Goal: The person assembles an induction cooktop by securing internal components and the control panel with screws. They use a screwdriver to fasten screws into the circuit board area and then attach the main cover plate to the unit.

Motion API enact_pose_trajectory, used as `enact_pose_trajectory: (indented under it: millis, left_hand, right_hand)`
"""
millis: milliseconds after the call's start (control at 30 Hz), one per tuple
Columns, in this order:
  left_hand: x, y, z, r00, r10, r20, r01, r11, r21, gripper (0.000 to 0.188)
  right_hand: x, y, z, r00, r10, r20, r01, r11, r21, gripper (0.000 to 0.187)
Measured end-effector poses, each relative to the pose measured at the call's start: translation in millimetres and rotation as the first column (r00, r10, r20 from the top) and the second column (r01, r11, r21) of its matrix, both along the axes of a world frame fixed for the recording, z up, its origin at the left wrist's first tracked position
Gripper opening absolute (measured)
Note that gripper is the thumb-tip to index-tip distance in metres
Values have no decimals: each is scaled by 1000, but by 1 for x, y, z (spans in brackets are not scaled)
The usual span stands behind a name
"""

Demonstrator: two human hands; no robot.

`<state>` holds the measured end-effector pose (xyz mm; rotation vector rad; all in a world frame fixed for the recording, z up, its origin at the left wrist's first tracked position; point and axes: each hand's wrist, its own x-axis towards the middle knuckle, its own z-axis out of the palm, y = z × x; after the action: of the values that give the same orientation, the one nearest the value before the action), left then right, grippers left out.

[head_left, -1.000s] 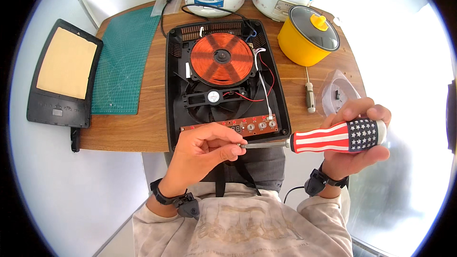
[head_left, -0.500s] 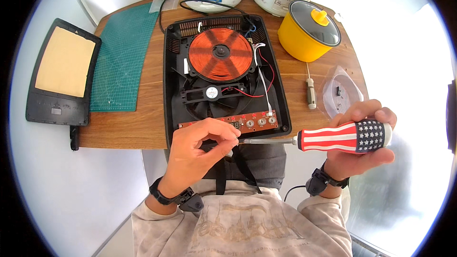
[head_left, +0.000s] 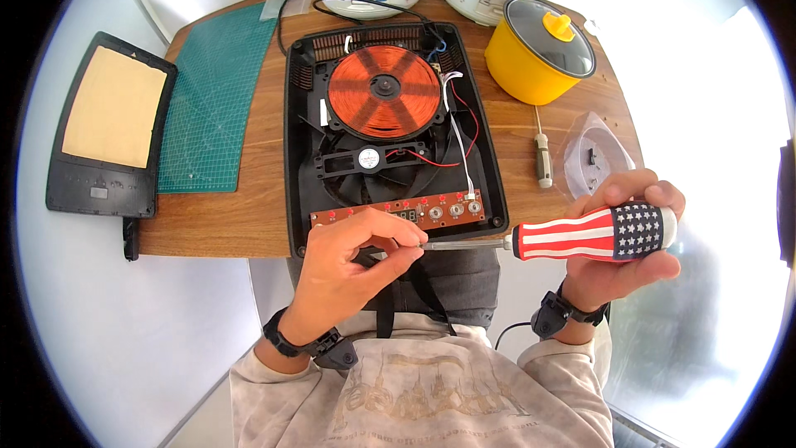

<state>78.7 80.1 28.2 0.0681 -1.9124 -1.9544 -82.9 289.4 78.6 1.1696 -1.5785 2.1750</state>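
Head view: your left hand (head_left: 356, 261) is in a narrow pinch, thumb and forefinger on a tiny piece (head_left: 421, 245), too small to identify, at the screwdriver's tip. Your right hand (head_left: 609, 282) holds the screwdriver (head_left: 568, 236) by its striped, starred handle, roughly level, shaft pointing left, by the near edge of the surface (head_left: 265, 158). Ahead of you: black housing (head_left: 497, 191), copper coil (head_left: 385, 91) and red-brown circuit board (head_left: 448, 211) inside. Left: green mat (head_left: 211, 108), black panel (head_left: 83, 187). Right: yellow pot (head_left: 526, 70), slim screwdriver (head_left: 543, 158), clear tray (head_left: 613, 158) with small dark bits (head_left: 592, 156).
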Motion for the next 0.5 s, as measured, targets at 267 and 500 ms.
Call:
enact_pose_trajectory:
  millis: [267, 500]
  left_hand:
    - [-1, 2, 1, 997, 2, 75, 2, 999, -52, 14]
    - [0, 12, 2, 990, -81, 116, 72, 994, 76, 15]
  right_hand:
    - [5, 7, 0, 997, -63, 37, 61, 996, 67, 78]
    - [1, 34, 19, 987, -157, -10, 155, 982, -105, 21]
